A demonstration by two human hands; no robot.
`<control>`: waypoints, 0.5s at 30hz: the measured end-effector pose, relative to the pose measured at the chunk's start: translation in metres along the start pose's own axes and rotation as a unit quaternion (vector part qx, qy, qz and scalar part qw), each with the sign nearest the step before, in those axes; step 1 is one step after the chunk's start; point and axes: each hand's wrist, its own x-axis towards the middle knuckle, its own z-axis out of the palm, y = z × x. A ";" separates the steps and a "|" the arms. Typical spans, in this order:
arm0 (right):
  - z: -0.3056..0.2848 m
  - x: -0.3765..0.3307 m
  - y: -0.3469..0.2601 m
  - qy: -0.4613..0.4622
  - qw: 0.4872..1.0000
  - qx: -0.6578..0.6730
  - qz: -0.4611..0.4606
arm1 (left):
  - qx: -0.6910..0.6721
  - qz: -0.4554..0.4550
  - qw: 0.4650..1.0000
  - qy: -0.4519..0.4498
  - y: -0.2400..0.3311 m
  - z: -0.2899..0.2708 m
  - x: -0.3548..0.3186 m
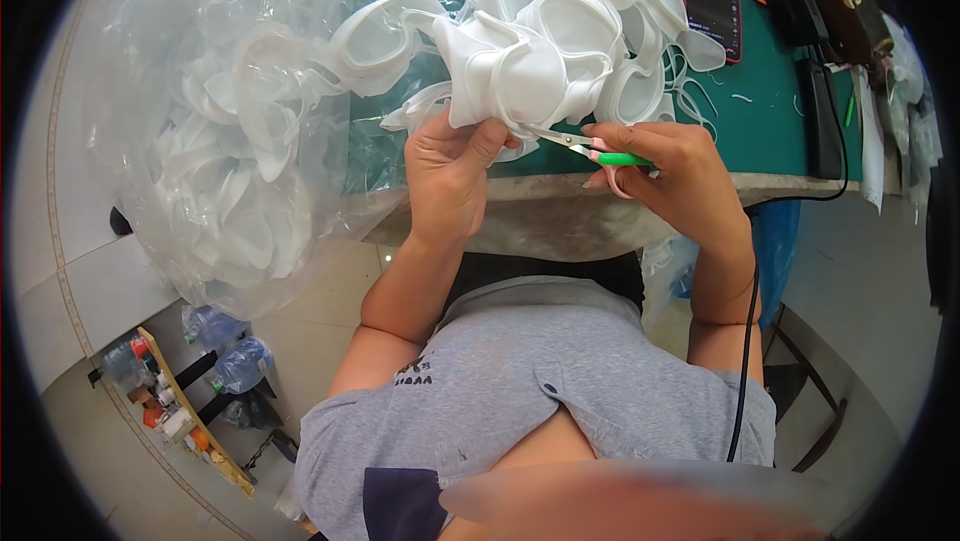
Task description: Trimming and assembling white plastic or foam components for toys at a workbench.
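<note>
Sprawling down the left of the frame, a clear plastic bag holds many loose white cups. At upper centre, the left hand pinches the lower edge of a white padded piece; keeping it taut, thumb clear of the blades, should give a neat snip. Against that edge lie the tips of small scissors, their handles gripped by the right hand's fingers.

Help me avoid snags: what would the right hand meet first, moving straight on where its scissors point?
The right hand would likely bring its scissors into the white cup piece pinched by the left hand; depth is unclear.
</note>
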 end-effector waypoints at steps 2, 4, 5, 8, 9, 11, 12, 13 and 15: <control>0.000 0.000 0.000 -0.002 1.000 -0.005 -0.004 | -0.001 0.001 1.000 0.001 -0.001 0.000 -0.001; 0.000 0.000 0.000 -0.004 1.000 -0.011 -0.008 | -0.002 0.001 1.000 0.002 -0.001 0.000 -0.001; -0.001 0.000 0.000 -0.005 1.000 -0.008 -0.008 | 0.000 0.000 1.000 0.001 0.000 0.000 -0.001; -0.001 0.000 -0.001 -0.010 1.000 -0.001 -0.001 | -0.002 -0.003 1.000 0.001 0.000 -0.001 -0.001; 0.000 0.001 -0.001 -0.011 1.000 0.003 0.005 | -0.006 -0.004 1.000 0.001 -0.001 -0.001 -0.001; 0.000 0.001 -0.001 -0.010 1.000 0.006 0.007 | -0.006 -0.001 1.000 -0.001 0.000 0.000 0.000; 0.001 0.001 -0.001 -0.008 1.000 0.009 0.010 | -0.006 0.002 1.000 -0.003 0.000 0.000 0.000; 0.001 0.001 -0.001 -0.008 1.000 0.010 0.010 | -0.006 0.001 1.000 -0.003 0.000 0.000 0.000; 0.003 0.001 -0.001 -0.005 1.000 0.027 0.009 | -0.005 -0.005 1.000 0.003 -0.001 0.001 0.000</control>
